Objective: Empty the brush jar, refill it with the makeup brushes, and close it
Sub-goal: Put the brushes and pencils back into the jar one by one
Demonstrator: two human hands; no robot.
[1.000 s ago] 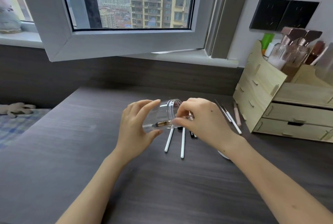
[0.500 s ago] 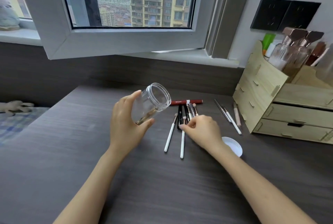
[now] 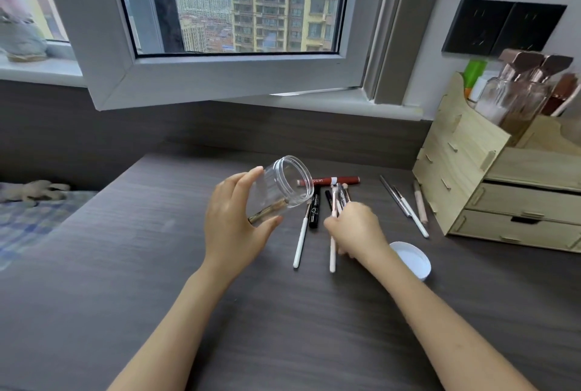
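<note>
head view, person at a dark desk. left hand wraps a clear jar, fingers closed round its wall, held off the desk and tilted, mouth open toward the right. one brownish stick-like item lies inside near the base; otherwise the jar looks empty.

right hand is down on the loose pile just right of the jar, fingers curled on a small bundle of pink-handled makeup brushes; exactly how many it holds i cannot tell. two white-handled brushes lie flat on the desk beside it, near a black tube and a red pencil. a few more thin tools lie further right, near the wooden organiser.

white lid sits on the desk, apart from the jar.

judgement: emptying looks done or nearly so. refill just starting; most brushes outside. closing not yet done.
</note>
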